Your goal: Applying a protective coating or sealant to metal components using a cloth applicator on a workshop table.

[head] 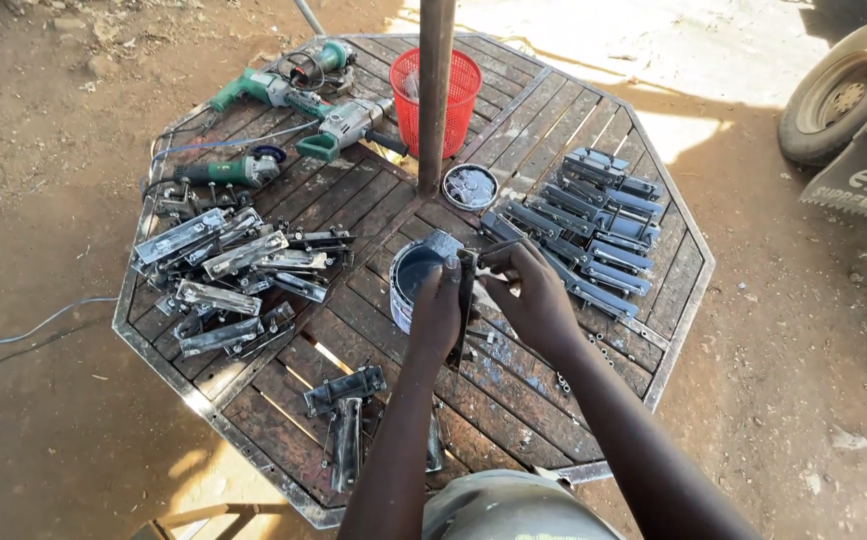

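Observation:
My left hand (pixel 438 312) holds a narrow dark metal piece (pixel 466 300) upright over the rusty octagonal metal table (pixel 254 420). My right hand (pixel 539 300) pinches a thin tool, likely a brush, against the top of that piece. Just left of my hands stands an open paint can (pixel 412 275) with dark blue-grey paint inside. Several painted dark metal latches (pixel 594 225) lie in rows on the right of the table. A pile of bare shiny latches (pixel 229 270) lies on the left.
A rusty pole (pixel 435 90) rises from the table's middle, with a red mesh basket (pixel 459 95) behind it and a can lid (pixel 470 187) at its foot. Green power drills and a grinder (pixel 284 110) lie at the back left. A vehicle wheel (pixel 839 90) stands at right.

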